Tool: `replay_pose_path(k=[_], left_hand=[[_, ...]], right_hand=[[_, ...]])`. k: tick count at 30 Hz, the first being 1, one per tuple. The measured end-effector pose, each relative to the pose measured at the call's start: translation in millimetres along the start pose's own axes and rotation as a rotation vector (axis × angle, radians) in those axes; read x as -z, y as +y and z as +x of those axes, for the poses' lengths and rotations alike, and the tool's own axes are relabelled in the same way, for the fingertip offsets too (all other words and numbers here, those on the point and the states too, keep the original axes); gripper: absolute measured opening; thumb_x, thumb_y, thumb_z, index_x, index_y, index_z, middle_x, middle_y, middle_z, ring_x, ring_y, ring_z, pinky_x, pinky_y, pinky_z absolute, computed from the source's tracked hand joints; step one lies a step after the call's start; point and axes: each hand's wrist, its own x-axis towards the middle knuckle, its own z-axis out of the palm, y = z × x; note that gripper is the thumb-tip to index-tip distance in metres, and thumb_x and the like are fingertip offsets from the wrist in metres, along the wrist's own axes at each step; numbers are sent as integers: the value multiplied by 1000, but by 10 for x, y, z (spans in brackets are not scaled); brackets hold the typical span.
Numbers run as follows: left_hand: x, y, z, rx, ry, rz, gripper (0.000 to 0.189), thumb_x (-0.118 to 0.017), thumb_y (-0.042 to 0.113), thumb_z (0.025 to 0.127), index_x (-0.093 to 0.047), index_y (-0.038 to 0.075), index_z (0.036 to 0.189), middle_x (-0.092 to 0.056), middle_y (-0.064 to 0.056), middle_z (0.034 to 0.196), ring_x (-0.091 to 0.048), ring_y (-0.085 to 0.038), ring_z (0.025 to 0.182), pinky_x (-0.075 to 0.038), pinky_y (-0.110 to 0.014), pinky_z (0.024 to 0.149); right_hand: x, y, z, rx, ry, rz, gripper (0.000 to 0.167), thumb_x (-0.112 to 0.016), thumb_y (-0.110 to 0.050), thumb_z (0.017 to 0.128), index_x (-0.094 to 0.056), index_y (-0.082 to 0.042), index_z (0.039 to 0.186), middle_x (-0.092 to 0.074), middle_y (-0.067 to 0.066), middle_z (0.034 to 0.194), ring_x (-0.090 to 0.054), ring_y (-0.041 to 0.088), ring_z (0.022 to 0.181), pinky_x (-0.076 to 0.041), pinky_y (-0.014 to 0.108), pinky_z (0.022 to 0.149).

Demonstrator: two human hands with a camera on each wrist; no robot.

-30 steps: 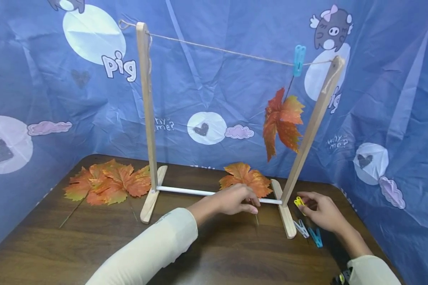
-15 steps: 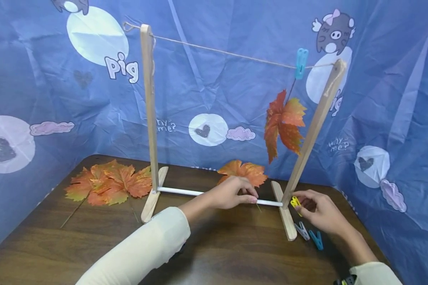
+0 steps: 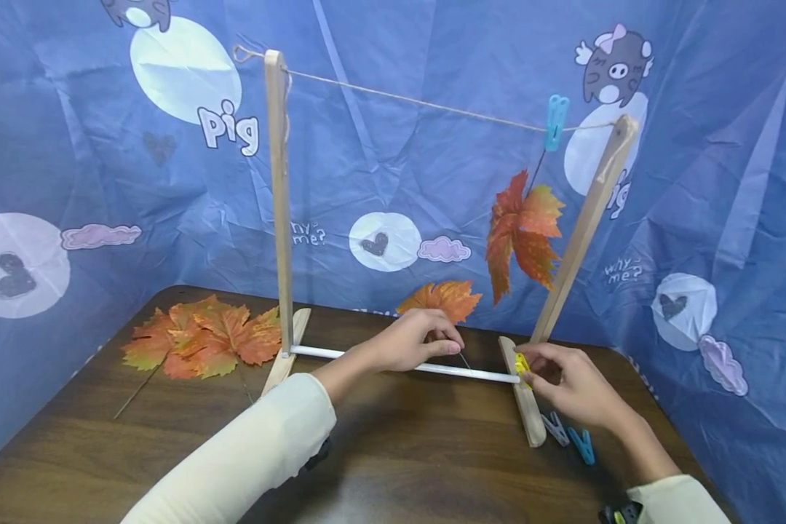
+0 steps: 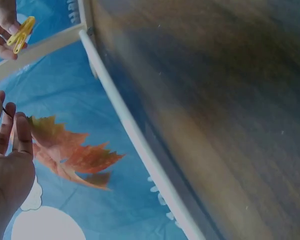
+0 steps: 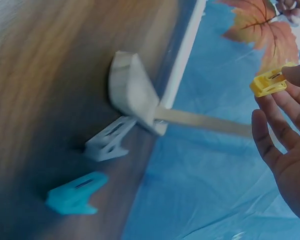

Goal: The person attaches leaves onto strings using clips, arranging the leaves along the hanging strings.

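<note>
My left hand pinches the thin stem of an orange artificial maple leaf, which is raised behind the white crossbar of a wooden frame. In the left wrist view, the leaf spreads out beyond the fingers. My right hand pinches a yellow clothespin between thumb and fingers, overlapping the frame's right post in the head view. The right wrist view shows this clothespin at the fingertips. Above, a light blue clothespin holds another leaf on the string.
Several overlapping leaves lie at the table's left, behind the left post. A white clothespin and a blue clothespin lie beside the right foot. A blue patterned cloth surrounds the table.
My left hand has lifted the leaf by its stem off the table, moving up and slightly left. My right hand has carried the yellow clothespin leftward, to the right post.
</note>
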Motion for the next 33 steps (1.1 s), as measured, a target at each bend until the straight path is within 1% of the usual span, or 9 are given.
replay_pose_path(k=[3, 6, 11, 15, 19, 24, 26, 29, 33], left_hand=[[64, 12, 10, 8, 6, -27, 12, -69, 16, 99, -78, 9, 104, -71, 3, 100, -60, -6, 87, -51, -25, 78], [123, 28, 18, 22, 21, -44, 12, -68, 14, 100, -78, 9, 105, -71, 2, 101, -61, -6, 85, -51, -23, 77], [204, 47, 21, 58, 90, -52, 12, -70, 15, 99, -79, 11, 105, -72, 4, 98, -60, -7, 82, -51, -24, 74], [258, 71, 20, 96, 124, -91, 13, -69, 17, 100, -78, 11, 107, -72, 4, 97, -62, -8, 82, -51, -25, 74], [301, 78, 23, 137, 145, -128, 13, -68, 19, 101, -78, 13, 107, -72, 5, 96, -63, -9, 81, -53, -26, 73], [362, 79, 31, 166, 172, -154, 15, -67, 19, 101, -78, 11, 109, -72, 3, 95, -65, -12, 81, -55, -31, 73], [388, 90, 41, 180, 190, -161, 16, -67, 19, 102, -78, 11, 109, -72, 2, 96, -66, -13, 81, -55, -32, 74], [429, 109, 55, 193, 220, -175, 17, -66, 19, 102, -78, 9, 110, -73, 2, 96, -67, -16, 81, -54, -30, 71], [498, 144, 82, 215, 243, -206, 20, -65, 22, 103, -77, 8, 112, -73, 0, 92, -65, -17, 80, -53, -29, 71]], right_hand=[[17, -88, 66, 21, -7, -20, 37, -74, 0, 90, -69, -7, 126, -70, -8, 84, -64, 5, 71, -54, 28, 59], [39, -187, 124, 54, -13, -29, 38, -73, -4, 92, -69, -8, 129, -69, -7, 87, -63, 4, 73, -53, 27, 60], [65, -368, 206, 97, -40, -8, 33, -69, -9, 96, -68, -13, 129, -69, -7, 97, -64, 4, 79, -55, 27, 64], [101, -519, 271, 81, -67, 38, 31, -68, -15, 101, -66, -16, 131, -68, -8, 103, -66, 6, 86, -57, 29, 70], [158, -683, 340, 79, -78, 81, 31, -66, -16, 102, -64, -16, 133, -68, -4, 103, -65, 9, 88, -56, 30, 71], [248, -897, 421, 145, -53, 99, 33, -67, -10, 100, -64, -14, 132, -68, -7, 96, -66, 11, 82, -55, 29, 67], [297, -981, 459, 173, -35, 99, 34, -67, -7, 99, -65, -13, 132, -69, -9, 94, -67, 10, 82, -56, 28, 69], [385, -1104, 527, 206, -4, 92, 35, -68, -4, 98, -65, -11, 132, -72, -7, 94, -69, 10, 86, -56, 29, 74], [523, -1256, 634, 249, 44, 93, 36, -68, 0, 96, -65, -8, 131, -74, -3, 97, -71, 12, 90, -56, 24, 76]])
